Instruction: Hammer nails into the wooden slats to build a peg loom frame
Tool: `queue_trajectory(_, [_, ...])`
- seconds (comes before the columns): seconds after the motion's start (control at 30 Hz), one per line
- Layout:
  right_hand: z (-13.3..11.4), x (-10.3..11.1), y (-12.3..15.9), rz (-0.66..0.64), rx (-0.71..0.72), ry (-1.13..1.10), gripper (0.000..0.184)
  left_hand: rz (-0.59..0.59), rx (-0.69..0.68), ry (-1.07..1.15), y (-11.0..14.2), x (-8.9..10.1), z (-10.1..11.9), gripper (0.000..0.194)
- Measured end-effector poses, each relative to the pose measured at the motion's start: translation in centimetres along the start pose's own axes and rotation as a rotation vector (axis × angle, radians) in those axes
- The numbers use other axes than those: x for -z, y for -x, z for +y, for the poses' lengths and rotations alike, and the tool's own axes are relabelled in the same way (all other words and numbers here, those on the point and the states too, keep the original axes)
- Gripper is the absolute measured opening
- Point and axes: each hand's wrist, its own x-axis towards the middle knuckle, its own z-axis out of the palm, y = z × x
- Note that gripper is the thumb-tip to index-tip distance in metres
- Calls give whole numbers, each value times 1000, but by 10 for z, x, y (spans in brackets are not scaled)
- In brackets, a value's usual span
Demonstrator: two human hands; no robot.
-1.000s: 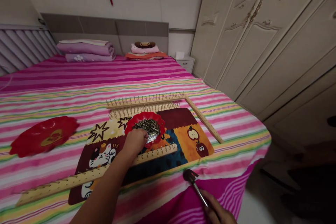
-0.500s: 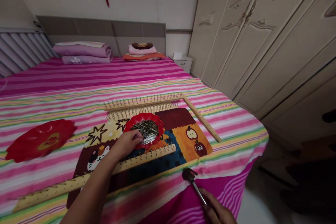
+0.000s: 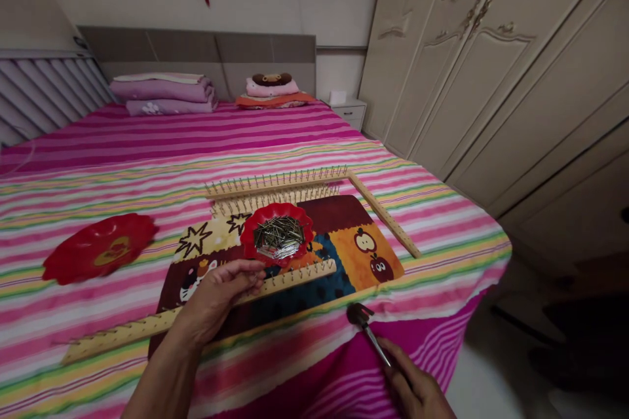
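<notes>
My left hand is pinched over the near wooden strip, just in front of the red scalloped bowl. Anything between its fingertips is too small to make out. Loose nails fill the bowl. Nails stand in a row along the near strip, which lies across a patterned mat. In my right hand is a claw hammer, gripped by its handle, head pointing away from me over the bed's near edge.
Behind the bowl lie more nail-studded wooden strips, and a bare-looking strip slants along the mat's right side. To the left sits a red lid-like plate. Folded bedding rests by the headboard; a wardrobe stands at right.
My left hand has come out of the bowl of nails and moved toward me, over the near strip. The right hand keeps its hold on the hammer. The view has shifted slightly.
</notes>
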Motion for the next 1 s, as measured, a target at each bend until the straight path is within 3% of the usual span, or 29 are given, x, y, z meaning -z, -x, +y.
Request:
queue_trajectory(0.37, [-17,2,0,-5,-14,-19,40,204,-18,-35,13,8,-46,41])
queue_trajectory(0.77, [-9,-1,3,3,2,8,39,509,-164,-321,4,-14,-72,38])
queue_trajectory(1.0, [-10,-1,3,6,8,15,40,567,-217,-441,0,-21,-78,28])
